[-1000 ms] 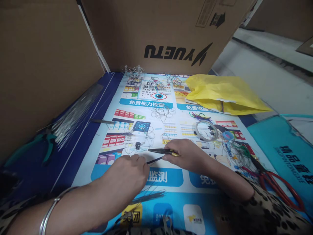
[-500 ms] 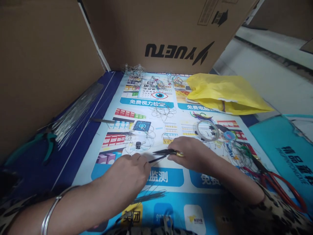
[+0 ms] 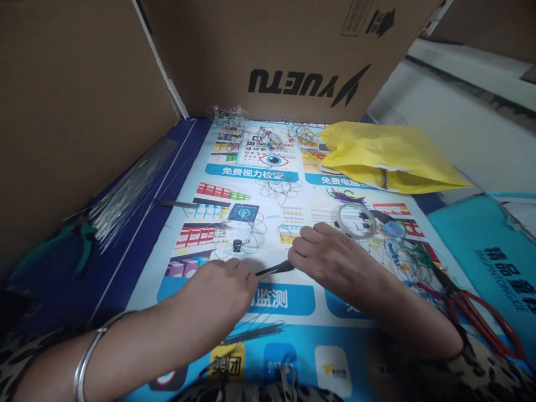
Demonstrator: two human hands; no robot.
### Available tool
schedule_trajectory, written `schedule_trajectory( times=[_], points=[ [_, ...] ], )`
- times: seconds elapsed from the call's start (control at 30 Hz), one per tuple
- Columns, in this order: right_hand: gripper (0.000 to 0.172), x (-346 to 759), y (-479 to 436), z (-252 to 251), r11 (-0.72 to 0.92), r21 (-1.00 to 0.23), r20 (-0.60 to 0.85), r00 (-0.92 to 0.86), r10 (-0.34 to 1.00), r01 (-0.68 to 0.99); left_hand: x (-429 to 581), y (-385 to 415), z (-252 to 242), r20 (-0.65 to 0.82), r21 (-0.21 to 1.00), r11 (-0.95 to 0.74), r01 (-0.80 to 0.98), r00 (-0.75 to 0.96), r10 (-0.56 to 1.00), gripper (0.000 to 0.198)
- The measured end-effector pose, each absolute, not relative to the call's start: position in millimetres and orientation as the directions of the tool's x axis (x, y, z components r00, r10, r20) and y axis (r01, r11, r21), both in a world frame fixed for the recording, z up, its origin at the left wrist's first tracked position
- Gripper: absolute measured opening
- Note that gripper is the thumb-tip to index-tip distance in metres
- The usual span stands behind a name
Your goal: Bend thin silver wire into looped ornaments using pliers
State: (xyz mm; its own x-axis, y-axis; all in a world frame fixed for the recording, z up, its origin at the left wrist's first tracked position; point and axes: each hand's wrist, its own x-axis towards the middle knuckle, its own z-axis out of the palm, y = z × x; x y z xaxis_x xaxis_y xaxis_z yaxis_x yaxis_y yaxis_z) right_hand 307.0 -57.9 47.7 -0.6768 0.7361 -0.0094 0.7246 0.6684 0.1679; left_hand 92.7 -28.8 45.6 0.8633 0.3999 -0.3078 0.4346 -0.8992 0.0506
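My left hand (image 3: 228, 287) is closed around one end of a thin dark strip (image 3: 264, 272), which sticks out toward the right. Opposite it, my right hand (image 3: 320, 254) is wrapped round a small pair of pliers. Only the narrow black jaws of the pliers (image 3: 285, 267) show, pointing left and meeting the strip; their handles are hidden in my palm. Below my hands lies a bundle of thin dark wires (image 3: 255, 332). Just beyond my left hand, a clear beaded wire flower shape (image 3: 247, 237) rests on the printed sheet (image 3: 274, 215).
A yellow bag (image 3: 393, 153) lies at the back right, near a tape roll (image 3: 355, 220). Red-handled scissors (image 3: 486, 321) and tangled wires (image 3: 412, 259) are at the right. Teal-handled pliers (image 3: 86, 245) and silvery wires (image 3: 129, 190) lie left. Cardboard (image 3: 268, 50) stands behind.
My right hand has turned over, so the pliers' yellow handle is hidden now. The jaws have dropped slightly into line with the dark strip. My left hand has stayed almost still.
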Motion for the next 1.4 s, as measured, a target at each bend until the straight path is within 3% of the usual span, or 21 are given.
schedule_trajectory(
  times=[0.83, 0.93, 1.07, 1.13, 1.4],
  points=[
    [0.019, 316.0, -57.2, 49.2, 0.621, 0.122, 0.053, -0.630, 0.775, 0.774, 88.5, -18.6, 38.5, -0.190, 0.150, -0.847, 0.510, 0.856, 0.482, 0.033],
    [0.018, 320.0, -54.1, 48.2, 0.522, -0.010, 0.108, -0.518, 0.848, 0.853, 85.0, -16.1, 37.1, -0.116, 0.102, -0.860, 0.500, 0.865, 0.489, 0.038],
    [0.010, 313.9, -51.1, 51.0, 0.340, -0.441, 0.193, -0.282, 0.940, 0.830, 84.3, -15.5, 34.0, 0.016, 0.017, -0.880, 0.474, 0.880, 0.475, 0.029],
    [0.007, 305.7, -50.6, 51.7, 0.284, -0.587, 0.162, -0.234, 0.959, 0.758, 85.9, -16.4, 33.3, 0.065, -0.032, -0.890, 0.455, 0.889, 0.452, 0.019],
    [0.010, 285.5, -46.1, 42.4, 0.188, -0.652, -0.002, -0.249, 0.968, 0.735, 85.9, -14.9, 34.2, 0.296, -0.184, -0.914, 0.363, 0.907, 0.300, 0.013]
  ],
)
